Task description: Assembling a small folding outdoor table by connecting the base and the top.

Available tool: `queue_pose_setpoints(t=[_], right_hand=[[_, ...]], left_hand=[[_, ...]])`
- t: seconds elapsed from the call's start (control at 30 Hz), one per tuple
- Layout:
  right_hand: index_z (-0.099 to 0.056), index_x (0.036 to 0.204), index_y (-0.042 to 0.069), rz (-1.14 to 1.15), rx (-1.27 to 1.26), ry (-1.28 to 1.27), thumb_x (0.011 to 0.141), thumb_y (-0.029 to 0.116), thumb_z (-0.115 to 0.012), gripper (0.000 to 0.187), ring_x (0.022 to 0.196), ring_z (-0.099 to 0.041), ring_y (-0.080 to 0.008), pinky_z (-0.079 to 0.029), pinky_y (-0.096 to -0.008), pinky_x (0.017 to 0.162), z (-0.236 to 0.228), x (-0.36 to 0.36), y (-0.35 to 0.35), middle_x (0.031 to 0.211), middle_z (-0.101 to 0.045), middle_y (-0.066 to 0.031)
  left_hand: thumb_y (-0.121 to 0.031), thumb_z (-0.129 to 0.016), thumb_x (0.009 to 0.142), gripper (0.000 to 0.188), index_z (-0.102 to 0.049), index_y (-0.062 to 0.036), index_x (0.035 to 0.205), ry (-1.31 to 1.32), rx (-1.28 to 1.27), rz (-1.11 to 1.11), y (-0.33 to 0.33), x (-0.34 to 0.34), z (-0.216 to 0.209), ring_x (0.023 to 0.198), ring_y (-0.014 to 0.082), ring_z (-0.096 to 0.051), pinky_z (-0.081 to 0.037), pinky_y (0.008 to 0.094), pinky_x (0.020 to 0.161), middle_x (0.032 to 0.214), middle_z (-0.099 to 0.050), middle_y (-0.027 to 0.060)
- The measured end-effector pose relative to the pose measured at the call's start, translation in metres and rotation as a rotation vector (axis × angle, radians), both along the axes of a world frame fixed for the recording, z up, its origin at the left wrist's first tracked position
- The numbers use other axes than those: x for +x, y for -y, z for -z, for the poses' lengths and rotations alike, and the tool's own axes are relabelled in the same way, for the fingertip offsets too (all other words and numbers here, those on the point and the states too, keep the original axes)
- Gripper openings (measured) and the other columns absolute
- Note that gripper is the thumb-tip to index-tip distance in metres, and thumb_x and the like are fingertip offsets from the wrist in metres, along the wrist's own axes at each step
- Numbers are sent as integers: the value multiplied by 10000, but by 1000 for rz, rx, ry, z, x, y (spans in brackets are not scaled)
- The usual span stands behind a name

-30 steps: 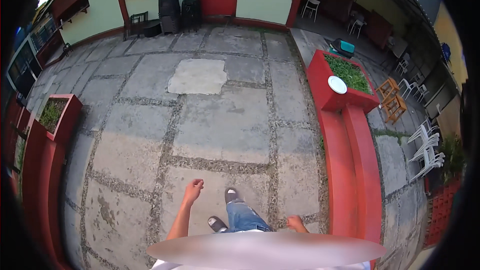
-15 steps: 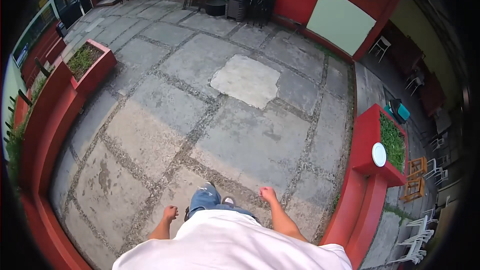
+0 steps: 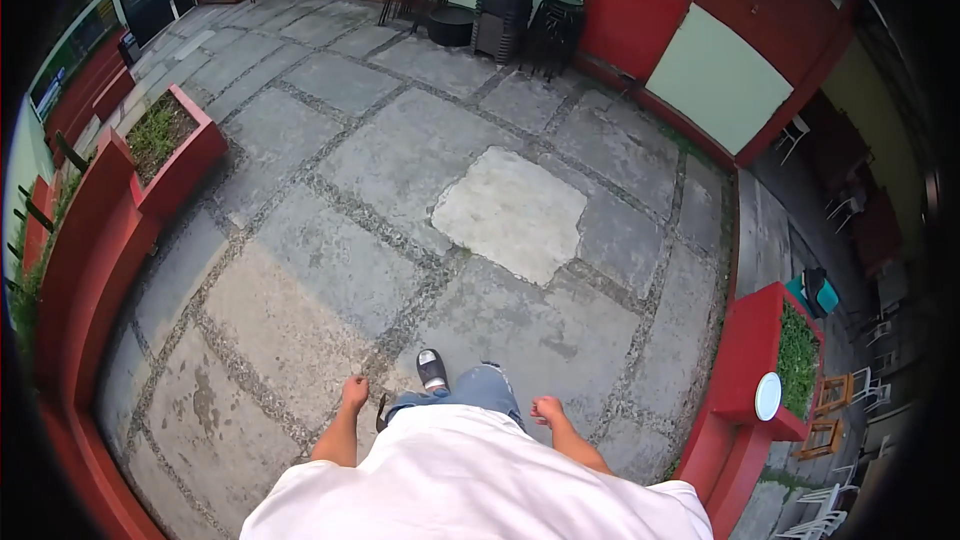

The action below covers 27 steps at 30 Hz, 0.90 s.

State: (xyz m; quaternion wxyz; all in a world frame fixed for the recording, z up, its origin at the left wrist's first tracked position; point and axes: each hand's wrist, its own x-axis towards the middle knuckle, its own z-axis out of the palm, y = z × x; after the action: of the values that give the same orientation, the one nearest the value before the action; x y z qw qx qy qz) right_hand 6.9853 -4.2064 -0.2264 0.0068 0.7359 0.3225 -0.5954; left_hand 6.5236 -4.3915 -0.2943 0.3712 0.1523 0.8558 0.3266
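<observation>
My left hand [image 3: 355, 392] hangs out in front of my left hip, its fingers curled in, and no object shows in it. Beside it, near my waist, is a narrow dark thing [image 3: 381, 412] too small to make out. My right hand [image 3: 547, 410] is at my right side with fingers folded, and it too shows nothing held. Neither hand touches anything. Between them are my blue jeans [image 3: 455, 390] and, stepped forward, one dark shoe [image 3: 431, 368] with a pale top on the paved floor [image 3: 330, 260].
A red planter wall [image 3: 105, 270] curves along the left. On the right stands another red planter [image 3: 735, 350] with a white round plate-like thing [image 3: 768, 396] on its edge. Stacked dark chairs [image 3: 503, 5] stand by the far wall. A pale patch [image 3: 515, 212] marks the floor ahead.
I have stepped forward: the pale floor patch and right planter are nearer. My left hand has swung forward and my right hand back. The dark shoe now shows in front.
</observation>
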Motion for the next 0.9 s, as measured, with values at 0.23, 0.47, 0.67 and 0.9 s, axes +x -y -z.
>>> queue_pose_setpoints(t=[0.23,0.47,0.67,0.9], right_hand=[[-601,983,57,178,-102,82,815,149,-560,196,750,-633,-206,-499,-419,625,-2,0,-64,866,-612,-79],[-582,1020,91,137,-106,68,853,166,-549,186,741,-628,-184,-496,-414,667,22,-48,-257,883,-620,-72],[-588,982,109,-146,109,-89,838,202,-547,177,750,-615,-164,-497,-385,656,8,-159,-483,829,-598,-35],[-566,1045,114,-219,220,-224,858,225,-548,218,777,-614,-148,-512,-365,685,-35,-314,-664,853,-596,-21]], left_hand=[[-233,-544,840,288,-634,-25,1018,15,331,265,-343,-65,-106,754,197,-648,-501,311,685,853,-669,128],[-223,-556,842,275,-624,-27,1023,78,241,191,-431,-98,-82,717,159,-634,-495,282,653,843,-665,98],[-217,-557,842,275,-625,11,980,200,-41,-138,-354,-89,-53,680,190,-645,-505,292,618,823,-663,118],[-257,-576,685,241,-673,-41,735,-156,-271,421,-257,-81,29,742,305,-649,-496,418,643,768,-637,212]])
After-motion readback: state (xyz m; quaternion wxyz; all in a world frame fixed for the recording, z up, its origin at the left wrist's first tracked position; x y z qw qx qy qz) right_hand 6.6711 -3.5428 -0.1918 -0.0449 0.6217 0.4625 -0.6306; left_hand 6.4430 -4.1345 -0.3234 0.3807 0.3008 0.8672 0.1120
